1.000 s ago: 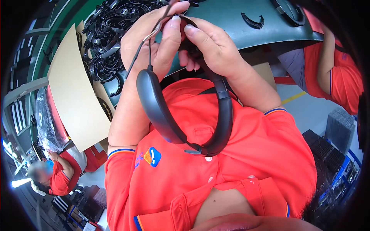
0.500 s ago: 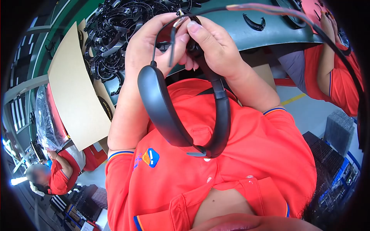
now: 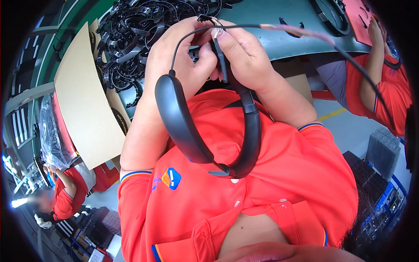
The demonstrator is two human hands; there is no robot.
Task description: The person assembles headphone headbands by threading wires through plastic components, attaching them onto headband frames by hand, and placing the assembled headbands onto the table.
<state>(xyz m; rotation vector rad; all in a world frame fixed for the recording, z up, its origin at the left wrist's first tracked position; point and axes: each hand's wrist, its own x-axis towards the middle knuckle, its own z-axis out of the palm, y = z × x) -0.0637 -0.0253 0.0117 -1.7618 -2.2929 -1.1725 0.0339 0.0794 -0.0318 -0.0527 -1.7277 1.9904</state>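
Observation:
A black headphone headband (image 3: 185,124) hangs in front of my chest, its curved middle lowest. A thin black cable leaves its left end and arches over both hands to the right. My left hand (image 3: 187,56) is closed around the headband's other end, which the fingers mostly hide. My right hand (image 3: 248,54) is closed at the same end, thumb and finger pinching thin wires (image 3: 216,29) with bare or light ends. From that pinch a short dark cable piece (image 3: 222,63) points downward. A small black part (image 3: 204,18) shows above the fingertips.
A heap of black curved plastic parts (image 3: 126,48) covers the left of the green table (image 3: 279,46). More black bands (image 3: 331,15) lie at the right. A cardboard sheet (image 3: 87,100) stands at left. Co-workers in red shirts (image 3: 384,96) are on both sides.
The short dark cable piece has swung from the left hand's side to beneath my right thumb. The wires have shifted slightly right, and my left thumb has drawn back a little. The headband barely moved.

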